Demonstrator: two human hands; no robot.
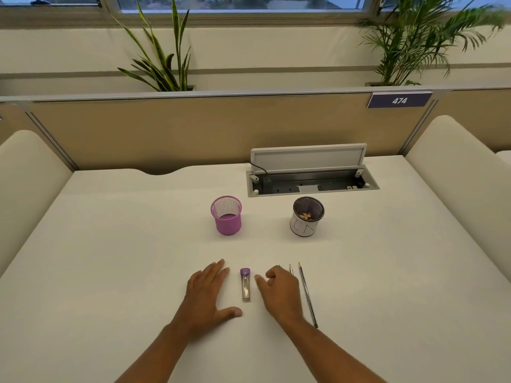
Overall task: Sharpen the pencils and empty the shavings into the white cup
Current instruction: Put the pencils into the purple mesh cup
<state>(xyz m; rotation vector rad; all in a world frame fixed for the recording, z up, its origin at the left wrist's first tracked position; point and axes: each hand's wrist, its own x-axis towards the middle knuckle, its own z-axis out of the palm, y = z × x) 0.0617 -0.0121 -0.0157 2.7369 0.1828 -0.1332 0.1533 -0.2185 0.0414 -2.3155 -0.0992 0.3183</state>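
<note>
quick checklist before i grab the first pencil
1. Sharpener lies free between the hands: ok
2. Pencils lie beside the right hand, in reach: ok
3. White cup upright, mouth open, some shavings inside: ok
4. Left hand flat, holds nothing: ok
5. Right hand's grip on a pencil: cannot tell
6. Pencil tips blunt or sharp: cannot tell
</note>
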